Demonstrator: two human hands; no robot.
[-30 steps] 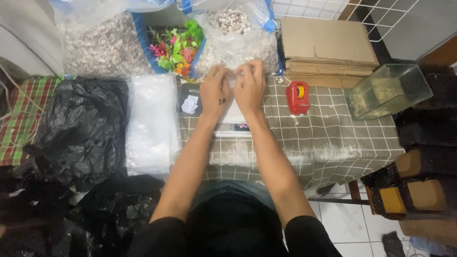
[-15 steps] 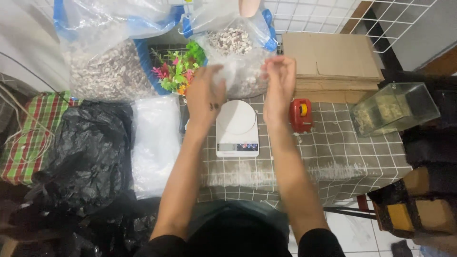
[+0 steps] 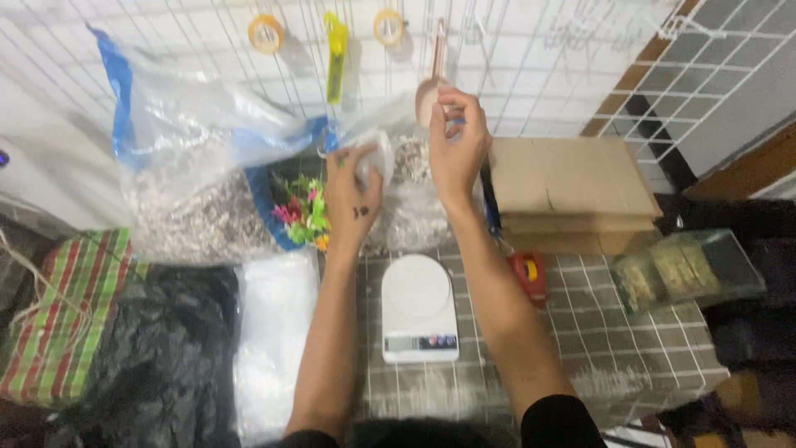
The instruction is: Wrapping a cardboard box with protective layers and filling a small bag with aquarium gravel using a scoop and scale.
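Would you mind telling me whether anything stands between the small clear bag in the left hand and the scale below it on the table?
Nothing visible does. The left hand holds the small clear bag up by the big bags of gravel, and the white scale sits bare on the checked tablecloth between the forearms. The right hand holds a scoop above.

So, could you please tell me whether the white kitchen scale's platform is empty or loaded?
Empty. The kitchen scale shows a bare white round platform, and both hands are raised above it near the bags.
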